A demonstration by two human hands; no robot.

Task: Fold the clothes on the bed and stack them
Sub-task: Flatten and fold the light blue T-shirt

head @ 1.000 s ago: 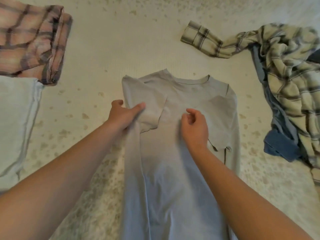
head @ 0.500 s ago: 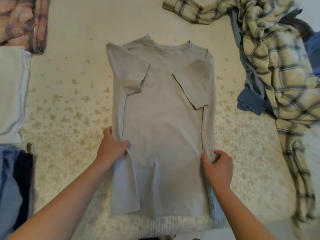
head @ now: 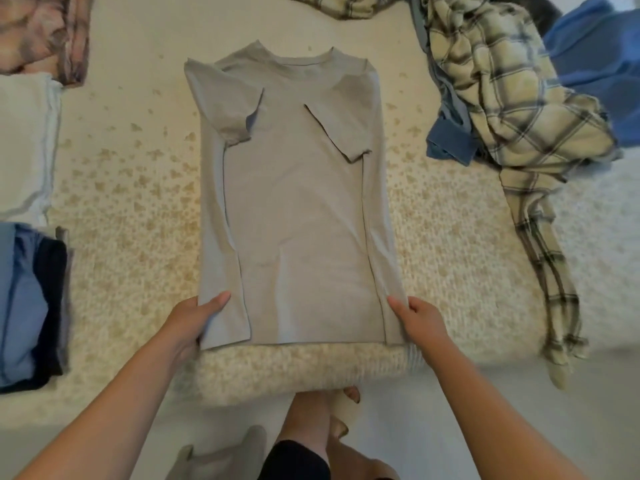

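1. The grey T-shirt (head: 298, 209) lay flat on the bed (head: 450, 271), near the bed's front edge, with its neck pointing to the far side. Both sides and both short sleeves were already folded in, so it made a long strip.
2. The left hand (head: 188, 322) held the bottom left corner of the shirt in its grip, thumb on top. The right hand (head: 420, 320) held the bottom right corner; its fingers looked curled on the cloth edge.
3. The next good move, I think, was to lift both corners together and bring the hem up to the neck.
4. Both hands should go at the same speed, or the fold would come out crooked.
5. The folded-in sides could slip open, so the lift should be low and slow.
6. Folded piles (head: 24, 143) waited at the bed's left edge for stacking. A checked shirt (head: 502, 109) and blue clothes (head: 595, 71) lay unfolded at the right.
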